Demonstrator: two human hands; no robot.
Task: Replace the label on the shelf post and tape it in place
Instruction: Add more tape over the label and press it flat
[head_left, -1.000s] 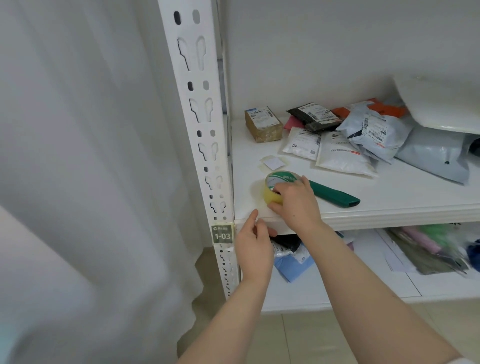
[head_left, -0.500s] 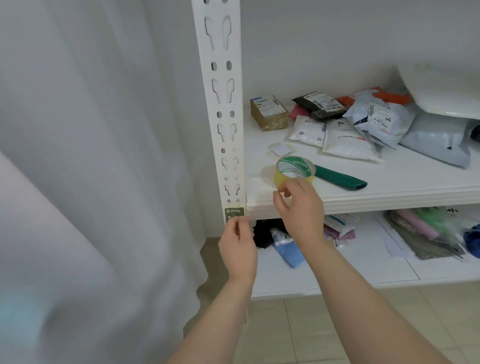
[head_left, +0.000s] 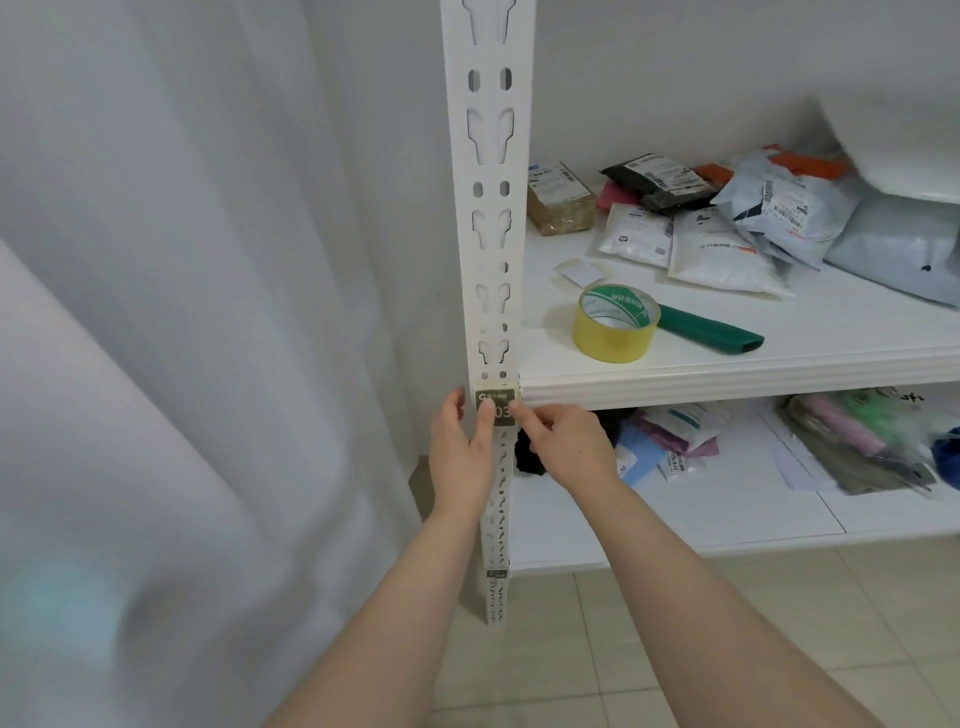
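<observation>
The label (head_left: 500, 398) sits on the shelf post (head_left: 488, 208), the left hand (head_left: 462, 452) pressing it with a flat grip, the right hand (head_left: 563, 441) with its grip pinched on the label's edge; taping looks unfinished, with the tape roll (head_left: 615, 322) on the shelf (head_left: 727, 376).

The white shelf (head_left: 841, 332) bears a tape roll (head_left: 615, 326), a green strip (head_left: 709, 330), a brown box (head_left: 560, 202) and mailing bags (head_left: 727, 252).

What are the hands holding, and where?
The label on the shelf post: left hand presses its face with the thumb, right hand pinches its right edge.
</observation>
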